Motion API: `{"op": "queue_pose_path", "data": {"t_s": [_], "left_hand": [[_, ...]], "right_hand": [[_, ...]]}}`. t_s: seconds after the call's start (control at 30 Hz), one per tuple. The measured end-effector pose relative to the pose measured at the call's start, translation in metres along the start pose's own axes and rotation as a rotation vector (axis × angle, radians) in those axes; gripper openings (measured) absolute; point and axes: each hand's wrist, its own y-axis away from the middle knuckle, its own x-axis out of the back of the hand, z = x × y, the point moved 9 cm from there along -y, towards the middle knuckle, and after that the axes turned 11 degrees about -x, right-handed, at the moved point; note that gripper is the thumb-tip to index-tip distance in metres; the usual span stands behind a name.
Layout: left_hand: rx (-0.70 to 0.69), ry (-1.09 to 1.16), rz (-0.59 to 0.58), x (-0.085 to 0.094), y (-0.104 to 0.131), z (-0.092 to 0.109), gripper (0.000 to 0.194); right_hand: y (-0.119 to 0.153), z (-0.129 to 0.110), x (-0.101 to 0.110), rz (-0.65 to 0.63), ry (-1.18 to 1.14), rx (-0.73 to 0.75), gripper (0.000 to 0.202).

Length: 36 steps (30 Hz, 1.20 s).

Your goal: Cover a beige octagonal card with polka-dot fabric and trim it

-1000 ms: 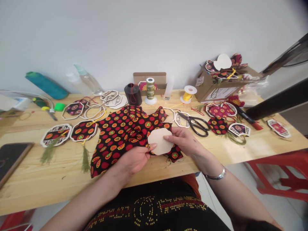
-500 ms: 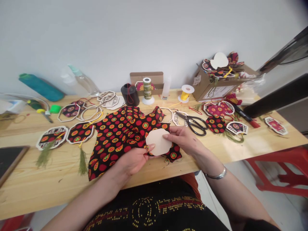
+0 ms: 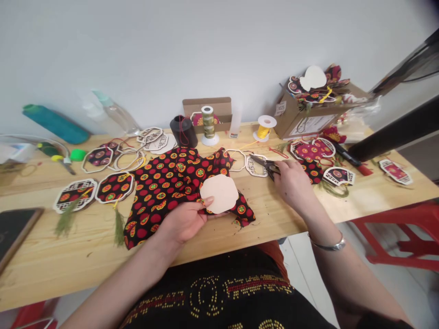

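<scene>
Pale card (image 3: pixel 220 193): left hand (image 3: pixel 187 221) pinches it with fabric (image 3: pixel 156 185) | right hand (image 3: pixel 292 185) on scissors (image 3: pixel 260 161), grip unclear | carton label (image 3: pixel 280 108): blurred "025"

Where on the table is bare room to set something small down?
Bare wood shows between dark device and cloth, nearer than the tassels, and between cloth and right hand. Crowded: around the black spool and big cardboard box.

Blurred "3025" on box label (image 3: pixel 280 108)
</scene>
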Motion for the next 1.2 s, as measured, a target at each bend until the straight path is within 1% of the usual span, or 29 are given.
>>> {"op": "queue_pose_path", "data": {"t_s": [0.1,0.23,0.3,0.4,0.47,0.53,0.6,0.63,0.7,0.77,0.8,0.83,0.87,0.9,0.93,1.0,1.07,1.13,1.2], "left_hand": [[-0.007,0.021,0.019,0.001,-0.001,0.003,0.055],[-0.042,0.051,0.065,0.002,-0.001,0.009,0.058],[-0.057,0.071,0.068,0.002,-0.001,0.011,0.060],[-0.067,0.101,0.071,0.001,-0.001,0.014,0.061],[-0.074,0.105,0.080,0.000,0.000,0.015,0.061],[-0.078,0.088,0.082,-0.002,0.000,0.016,0.060],[-0.087,0.068,0.079,-0.003,0.000,0.018,0.060],[-0.093,0.062,0.078,-0.003,0.000,0.019,0.060],[-0.106,0.061,0.065,-0.004,-0.001,0.022,0.061],[-0.120,0.065,0.050,-0.003,-0.002,0.025,0.062],[-0.125,0.065,0.044,-0.003,-0.003,0.026,0.062],[-0.132,0.064,0.041,-0.003,-0.004,0.028,0.063],[-0.137,0.063,0.036,-0.003,-0.005,0.029,0.064],[-0.143,0.062,0.032,-0.003,-0.006,0.030,0.064],[-0.151,0.063,0.024,-0.003,-0.007,0.031,0.065],[-0.180,0.069,0.007,-0.006,-0.008,0.035,0.065],[-0.209,0.074,0.006,-0.008,-0.009,0.040,0.066],[-0.228,0.083,0.018,-0.010,-0.008,0.044,0.065],[-0.239,0.106,0.033,-0.012,-0.007,0.048,0.065]], "right_hand": [[0.001,-0.001,-0.010,-0.086,0.091,0.026,0.033],[-0.002,-0.002,-0.007,-0.162,0.145,-0.002,0.030],[-0.002,-0.001,-0.002,-0.160,0.156,0.008,0.028],[0.001,0.005,0.008,-0.114,0.130,0.006,0.025],[0.003,0.016,0.015,-0.061,0.079,-0.044,0.025],[0.005,0.028,0.022,-0.011,-0.031,-0.124,0.026],[0.009,0.039,0.025,-0.012,-0.241,-0.213,0.026],[0.012,0.042,0.025,-0.043,-0.388,-0.244,0.028],[0.023,0.038,0.019,-0.178,-0.720,-0.259,0.032],[0.041,0.018,0.009,-0.415,-1.019,-0.185,0.039],[0.055,0.004,0.003,-0.559,-1.131,-0.125,0.043],[0.070,-0.011,0.001,-0.683,-1.228,-0.038,0.049],[0.085,-0.025,0.000,-0.771,-1.298,0.059,0.060],[0.098,-0.035,-0.003,-0.831,-1.350,0.110,0.070],[0.112,-0.045,-0.010,-0.930,-1.384,0.124,0.075],[0.133,-0.059,-0.024,-1.074,-1.524,0.058,0.081],[0.148,-0.073,-0.038,-1.228,-1.631,-0.039,0.086],[0.156,-0.084,-0.047,-1.328,-1.687,-0.134,0.086],[0.158,-0.091,-0.053,-1.378,-1.684,-0.208,0.085]]}}
